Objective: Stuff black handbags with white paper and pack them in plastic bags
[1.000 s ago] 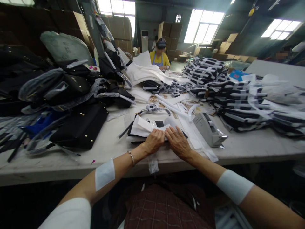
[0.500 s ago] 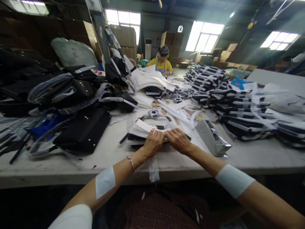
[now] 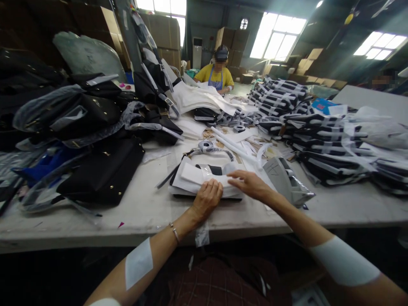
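Observation:
A black handbag (image 3: 234, 199) lies flat in front of me, with a white foam sheet (image 3: 191, 175) folded over it. A strip of clear tape (image 3: 206, 170) crosses the foam near its middle. My left hand (image 3: 208, 197) is closed, its curled fingers pressing the foam's near edge against the bag. At the right end of the foam is my right hand (image 3: 250, 184), its fingers stretched forward and slightly apart, holding nothing. Behind the bag arches its wrapped handle (image 3: 228, 152). The bag's underside is hidden.
A grey tape dispenser (image 3: 285, 180) stands right of the bag. Black handbags (image 3: 102, 170) pile up at the left, and wrapped bags (image 3: 331, 165) are stacked at the right. White foam sheets (image 3: 197, 100) lie farther back. A co-worker (image 3: 219, 76) sits across the table.
My right hand has come away from beside my left hand and moved right, its fingers opening. My left hand stays on the foam. More of the foam and tape now shows.

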`<action>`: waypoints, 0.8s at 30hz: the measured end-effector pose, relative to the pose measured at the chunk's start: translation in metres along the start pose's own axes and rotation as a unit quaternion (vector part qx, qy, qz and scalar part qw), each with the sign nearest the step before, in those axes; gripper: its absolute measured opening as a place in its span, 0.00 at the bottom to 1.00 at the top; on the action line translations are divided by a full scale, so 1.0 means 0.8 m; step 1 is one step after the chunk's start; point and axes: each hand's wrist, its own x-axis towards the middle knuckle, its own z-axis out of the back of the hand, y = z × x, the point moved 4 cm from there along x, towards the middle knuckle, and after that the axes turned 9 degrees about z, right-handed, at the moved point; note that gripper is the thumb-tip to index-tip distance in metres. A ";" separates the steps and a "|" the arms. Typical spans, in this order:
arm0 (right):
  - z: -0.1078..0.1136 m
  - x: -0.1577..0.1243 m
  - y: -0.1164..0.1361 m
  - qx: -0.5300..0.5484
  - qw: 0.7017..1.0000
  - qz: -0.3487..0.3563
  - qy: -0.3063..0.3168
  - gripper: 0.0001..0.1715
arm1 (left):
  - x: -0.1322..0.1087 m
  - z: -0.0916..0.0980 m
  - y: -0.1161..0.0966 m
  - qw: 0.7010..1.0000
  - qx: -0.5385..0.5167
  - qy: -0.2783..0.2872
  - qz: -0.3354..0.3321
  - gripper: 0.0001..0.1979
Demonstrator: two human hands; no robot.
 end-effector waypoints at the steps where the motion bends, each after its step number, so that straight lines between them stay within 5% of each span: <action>1: 0.009 0.014 -0.016 -0.002 0.998 -0.060 -0.017 0.17 | 0.000 0.001 0.000 1.000 0.001 -0.008 0.003 0.15; 5: 0.003 0.060 -0.068 -0.016 0.979 -0.205 0.001 0.23 | -0.002 0.000 0.000 1.000 -0.014 0.002 0.008 0.16; 12: -0.037 0.068 -0.083 0.003 0.977 -0.210 -0.035 0.16 | -0.005 0.002 0.000 1.000 -0.007 0.022 -0.005 0.18; 16: -0.044 0.067 -0.071 0.037 0.979 -0.185 -0.074 0.04 | -0.002 0.004 -0.001 1.000 -0.001 0.015 -0.022 0.16; 24: -0.041 0.064 -0.080 0.165 0.936 -0.231 -0.207 0.05 | 0.004 0.006 0.003 0.998 -0.028 -0.039 -0.040 0.11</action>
